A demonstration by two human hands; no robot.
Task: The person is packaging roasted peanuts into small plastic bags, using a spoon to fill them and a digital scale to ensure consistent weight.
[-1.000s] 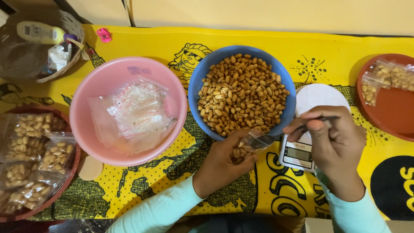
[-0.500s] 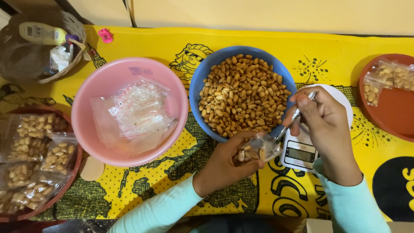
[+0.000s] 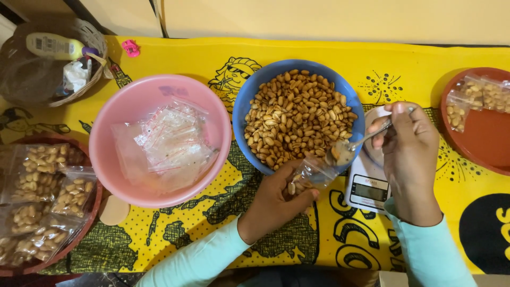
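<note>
Two hands meet at the near rim of the blue bowl (image 3: pixel 299 114), which sits at the middle of the table on a yellow printed cloth (image 3: pixel 212 223). Your left hand (image 3: pixel 273 199) has its fingers clamped round a small clear bag (image 3: pixel 311 175) that already holds a few peanuts; its mouth faces the bowl. Your right hand (image 3: pixel 409 154) has fingers pinched shut on the handle of a metal spoon (image 3: pixel 353 144).

Change since half a second ago: the spoon, then lifted above the bag, now has its bowl lowered to the bag's mouth. Your left hand keeps the bag in the same place. You are thus, by appearance, tipping a spoonful into the bag, so the fill is under way, not finished.

Beneath your right hand lies a small white digital scale (image 3: pixel 367 187), partly hidden, toward the near edge. Left of the blue bowl, a pink bowl (image 3: pixel 111 159) holds empty clear bags (image 3: pixel 167 141). Filled peanut bags (image 3: pixel 40 196) lie in a red tray at the left edge; a red plate (image 3: pixel 486 143) at the right edge carries more.
</note>
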